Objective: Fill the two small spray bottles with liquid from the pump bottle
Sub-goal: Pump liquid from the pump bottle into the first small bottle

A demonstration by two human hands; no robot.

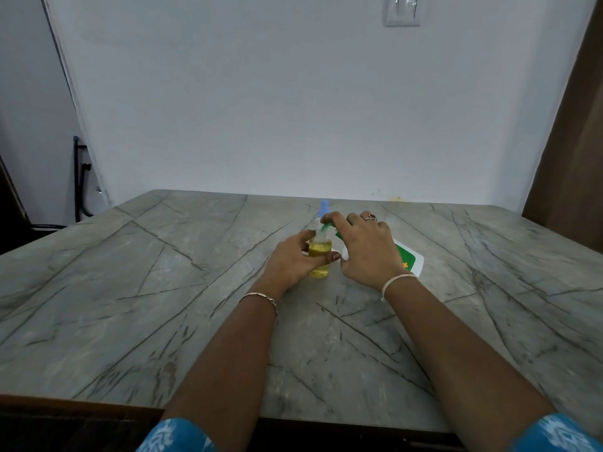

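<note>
A small clear spray bottle (320, 256) holding yellow liquid stands upright on the grey marble table (163, 288). My left hand (293, 259) is wrapped around its body. A white pump bottle (411, 257) with a green label is tilted toward it, its green nozzle (326, 227) over the small bottle's open neck. My right hand (365, 249) covers the pump bottle, fingers on the pump head. A blue-capped object (324, 206) shows just behind the hands; most of it is hidden, and I cannot tell if it is the second spray bottle.
A white wall rises right behind the table's far edge. A brown wooden panel (567, 158) stands at the right. A black metal frame (80, 177) is off the table's left side. The table's near edge (81, 401) runs along the bottom.
</note>
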